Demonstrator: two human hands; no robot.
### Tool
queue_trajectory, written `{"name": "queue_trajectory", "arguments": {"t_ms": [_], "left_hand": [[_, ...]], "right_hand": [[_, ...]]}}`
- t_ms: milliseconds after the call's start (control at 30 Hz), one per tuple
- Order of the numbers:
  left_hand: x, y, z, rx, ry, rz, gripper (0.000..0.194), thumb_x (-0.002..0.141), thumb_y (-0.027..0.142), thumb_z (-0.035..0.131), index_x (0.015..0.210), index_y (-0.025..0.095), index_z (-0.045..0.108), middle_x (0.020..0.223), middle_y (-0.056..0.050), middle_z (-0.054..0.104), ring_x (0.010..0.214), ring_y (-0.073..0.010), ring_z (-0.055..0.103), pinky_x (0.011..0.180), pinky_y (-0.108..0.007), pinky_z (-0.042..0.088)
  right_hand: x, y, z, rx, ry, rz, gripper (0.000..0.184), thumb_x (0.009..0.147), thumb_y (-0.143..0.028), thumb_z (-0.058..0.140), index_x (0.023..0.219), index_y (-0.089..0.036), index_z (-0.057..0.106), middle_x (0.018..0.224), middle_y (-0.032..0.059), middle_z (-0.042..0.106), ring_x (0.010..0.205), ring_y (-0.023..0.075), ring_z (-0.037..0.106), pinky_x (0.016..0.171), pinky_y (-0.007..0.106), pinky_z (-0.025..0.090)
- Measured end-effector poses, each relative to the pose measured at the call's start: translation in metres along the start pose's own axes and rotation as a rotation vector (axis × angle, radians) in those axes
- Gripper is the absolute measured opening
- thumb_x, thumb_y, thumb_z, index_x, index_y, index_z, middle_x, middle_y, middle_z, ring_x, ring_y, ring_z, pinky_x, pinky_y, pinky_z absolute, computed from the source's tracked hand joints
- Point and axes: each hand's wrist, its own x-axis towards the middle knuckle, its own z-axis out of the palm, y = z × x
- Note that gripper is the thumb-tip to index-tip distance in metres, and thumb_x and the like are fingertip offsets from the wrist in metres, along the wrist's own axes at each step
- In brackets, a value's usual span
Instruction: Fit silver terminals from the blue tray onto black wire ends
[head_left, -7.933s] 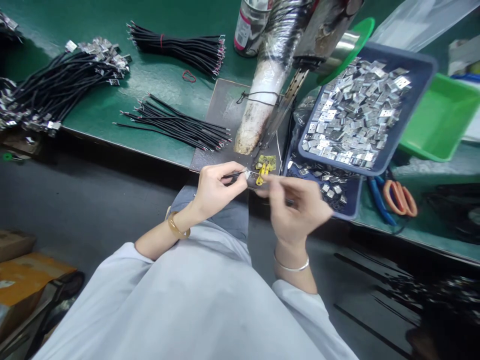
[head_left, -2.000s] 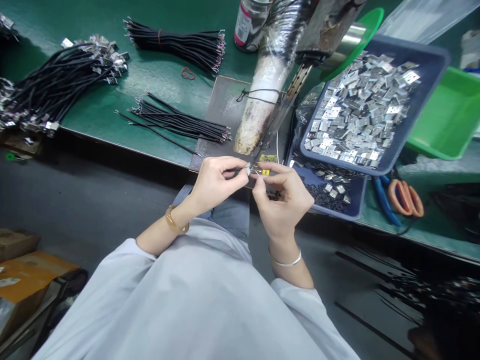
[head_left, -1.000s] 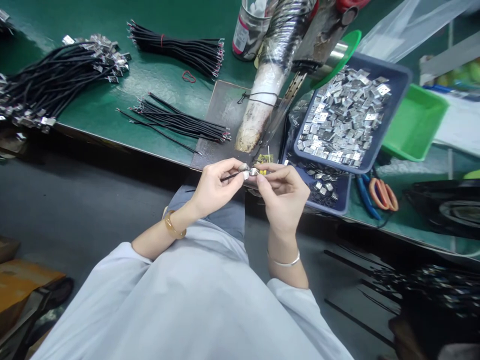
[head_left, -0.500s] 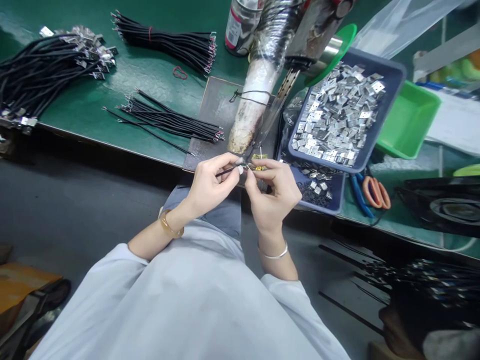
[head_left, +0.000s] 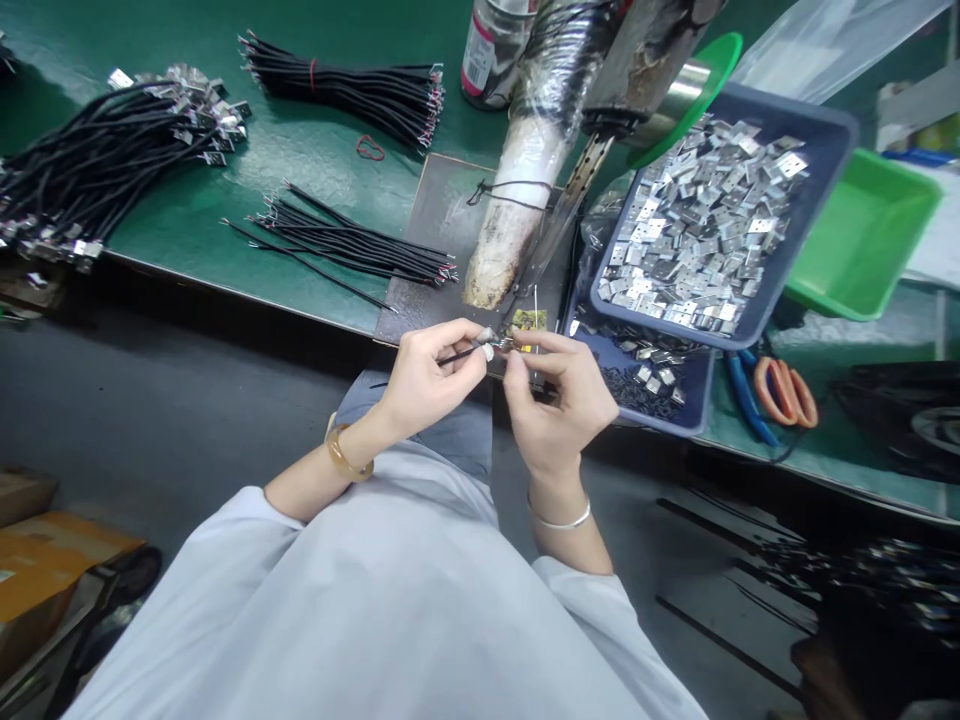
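My left hand (head_left: 435, 378) is closed around a thin black cable (head_left: 460, 355), its thumb and fingers near the cable's end. White covers show on its fingertips. Just to the right, my right hand (head_left: 564, 405) pinches a small shiny metal part (head_left: 507, 343) against that end; its exact shape is too small to tell. Both hands meet at the bench edge, just below the tip of a slim metal tool arm (head_left: 534, 262) and a stained, plastic-wrapped pipe (head_left: 499, 245). Loose black cables (head_left: 345, 240) with stripped ends lie on the bench to the left.
A dark blue tray (head_left: 799, 235) of metal shells overlaps a lower blue tray (head_left: 694, 400) with small parts. Right of them are a green bin (head_left: 862, 240) and orange-handled scissors (head_left: 784, 390). Tied cables (head_left: 345, 90) and a connector-ended bundle (head_left: 112, 150) lie left.
The view has shifted, so the bench things appear farther right. Both hands sit slightly lower from the tool tip, still pinching the cable end and the metal part.
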Motion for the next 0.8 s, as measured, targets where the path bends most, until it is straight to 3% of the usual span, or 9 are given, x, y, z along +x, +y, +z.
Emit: {"name": "queue_trajectory", "arguments": {"t_ms": [100, 167, 333, 433, 533, 600, 700, 733, 800], "left_hand": [[-0.002, -0.001, -0.001, -0.053, -0.011, -0.02, 0.013, 0.078, 0.026, 0.066, 0.077, 0.013, 0.066, 0.064, 0.002, 0.059, 0.056, -0.0066, 0.052, 0.054, -0.015, 0.044], [-0.004, -0.001, -0.002, -0.079, -0.028, -0.014, 0.012, 0.078, 0.025, 0.067, 0.076, 0.013, 0.066, 0.061, 0.002, 0.058, 0.054, -0.006, 0.051, 0.054, -0.016, 0.044], [-0.01, -0.003, -0.003, -0.064, -0.058, -0.018, 0.012, 0.078, 0.024, 0.068, 0.079, 0.013, 0.068, 0.07, -0.001, 0.066, 0.062, -0.0089, 0.059, 0.06, -0.018, 0.049], [-0.013, -0.004, -0.007, -0.056, -0.102, -0.007, 0.01, 0.079, 0.022, 0.069, 0.078, 0.012, 0.07, 0.073, -0.002, 0.068, 0.066, -0.0094, 0.06, 0.064, -0.018, 0.05], [-0.015, -0.005, -0.015, -0.198, -0.209, -0.046, 0.012, 0.078, 0.023, 0.074, 0.078, 0.012, 0.072, 0.072, -0.002, 0.067, 0.066, -0.0091, 0.06, 0.067, -0.019, 0.051], [-0.017, -0.008, -0.023, -0.328, -0.282, -0.133, 0.018, 0.074, 0.028, 0.082, 0.078, 0.013, 0.073, 0.068, -0.001, 0.066, 0.063, -0.0089, 0.059, 0.065, -0.02, 0.052], [-0.019, -0.011, -0.03, -0.471, -0.368, -0.296, 0.029, 0.066, 0.036, 0.091, 0.073, 0.014, 0.073, 0.064, 0.0, 0.065, 0.057, -0.0076, 0.056, 0.059, -0.021, 0.049], [-0.02, -0.011, -0.031, -0.499, -0.401, -0.339, 0.031, 0.064, 0.038, 0.092, 0.069, 0.014, 0.073, 0.063, 0.0, 0.064, 0.055, -0.007, 0.055, 0.057, -0.02, 0.048], [-0.02, -0.011, -0.03, -0.527, -0.466, -0.399, 0.034, 0.061, 0.039, 0.093, 0.062, 0.013, 0.071, 0.06, 0.0, 0.063, 0.053, -0.0058, 0.052, 0.055, -0.02, 0.046]], "right_hand": [[-0.006, 0.002, -0.005, 0.059, 0.14, 0.06, 0.01, 0.094, -0.014, 0.063, 0.099, -0.022, 0.063, 0.087, -0.0004, 0.075, 0.064, 0.0113, 0.071, 0.051, 0.021, 0.052], [-0.007, 0.002, -0.009, -0.02, 0.148, 0.006, 0.011, 0.093, -0.017, 0.066, 0.102, -0.023, 0.065, 0.073, -0.0047, 0.07, 0.048, 0.0079, 0.06, 0.046, 0.02, 0.046], [0.001, -0.005, -0.012, -0.198, -0.144, -0.155, 0.008, 0.091, -0.016, 0.069, 0.098, -0.02, 0.067, 0.054, -0.0088, 0.055, 0.042, 0.0057, 0.051, 0.048, 0.019, 0.04], [0.002, -0.012, -0.012, -0.102, -0.195, 0.001, 0.007, 0.092, -0.014, 0.063, 0.087, -0.02, 0.064, 0.056, -0.0084, 0.054, 0.042, 0.0045, 0.046, 0.045, 0.018, 0.036], [0.002, -0.015, -0.021, 0.119, -0.274, 0.225, 0.011, 0.091, -0.019, 0.062, 0.08, -0.02, 0.062, 0.056, -0.008, 0.053, 0.041, 0.0052, 0.044, 0.041, 0.018, 0.033], [0.006, -0.01, -0.033, 0.176, -0.202, 0.309, 0.013, 0.091, -0.025, 0.062, 0.079, -0.021, 0.064, 0.055, -0.0071, 0.054, 0.04, 0.0068, 0.044, 0.04, 0.02, 0.032], [0.015, 0.01, -0.056, -0.008, -0.005, 0.373, 0.018, 0.091, -0.032, 0.063, 0.077, -0.021, 0.067, 0.054, -0.0047, 0.056, 0.042, 0.0102, 0.047, 0.043, 0.025, 0.033], [0.019, 0.021, -0.062, -0.106, -0.024, 0.39, 0.02, 0.089, -0.034, 0.064, 0.075, -0.021, 0.067, 0.053, -0.0038, 0.056, 0.044, 0.0117, 0.05, 0.046, 0.026, 0.035], [0.024, 0.042, -0.071, -0.303, -0.181, 0.38, 0.019, 0.086, -0.033, 0.066, 0.072, -0.021, 0.068, 0.057, -0.001, 0.061, 0.049, 0.014, 0.052, 0.052, 0.029, 0.037]]}}
